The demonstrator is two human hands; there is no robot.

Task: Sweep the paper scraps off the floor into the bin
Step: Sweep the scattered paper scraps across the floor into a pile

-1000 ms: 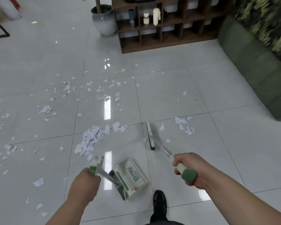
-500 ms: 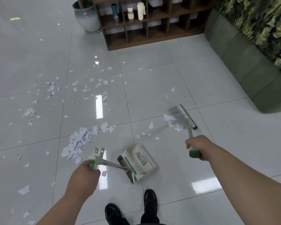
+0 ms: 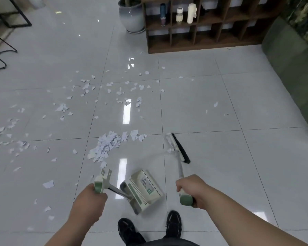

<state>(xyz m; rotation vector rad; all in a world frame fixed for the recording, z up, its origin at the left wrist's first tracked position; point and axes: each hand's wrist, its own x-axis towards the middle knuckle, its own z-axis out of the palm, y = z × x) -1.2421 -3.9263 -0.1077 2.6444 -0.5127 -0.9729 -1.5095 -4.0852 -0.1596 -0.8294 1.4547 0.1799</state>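
Observation:
White paper scraps lie scattered over the grey tiled floor, with a dense pile (image 3: 107, 145) just ahead of me. My left hand (image 3: 89, 201) grips the green handle of a cream and green dustpan (image 3: 142, 190), which rests on the floor in front of my shoes, right of the pile. My right hand (image 3: 190, 189) grips the green handle of a broom. The broom head (image 3: 179, 148) with black bristles sits on the floor to the right of the pile, with a few scraps against its left side. No bin is in view.
A dark wooden shelf unit (image 3: 203, 32) with bottles stands at the back. A grey ceramic pot (image 3: 132, 16) is left of it. A green sofa (image 3: 292, 68) runs along the right. Black metal furniture legs (image 3: 5, 23) stand far left. My black shoes (image 3: 173, 224) are below the dustpan.
The broom head swept left, from the far right scraps toward the pile, pushing a few scraps along. The dustpan and my left hand stayed roughly in place. My view shifted.

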